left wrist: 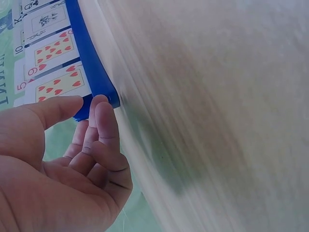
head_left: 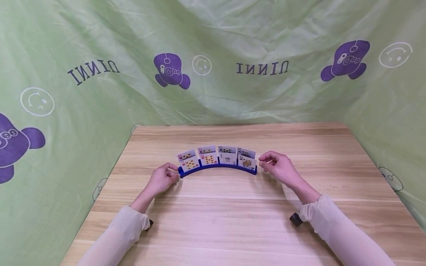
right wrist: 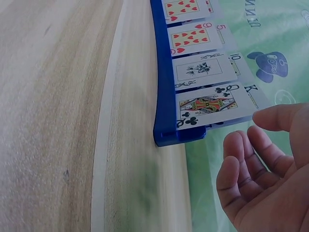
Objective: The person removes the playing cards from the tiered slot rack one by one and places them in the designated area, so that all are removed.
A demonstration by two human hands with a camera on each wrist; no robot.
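Cards (head_left: pixel 209 159) stand upright because the rack (head_left: pixel 216 166), far on the bench (head_left: pixel 219 221), seems to support them, while left hand (head_left: pixel 163 179) and right hand (head_left: pixel 279 168), thumbs slightly parted from fingers, flank its ends.

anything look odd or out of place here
The cards stand in two rows in the blue holder, none spilled or visibly damaged. Only the green backdrop looks odd: its lettering and smiley faces appear upside down.
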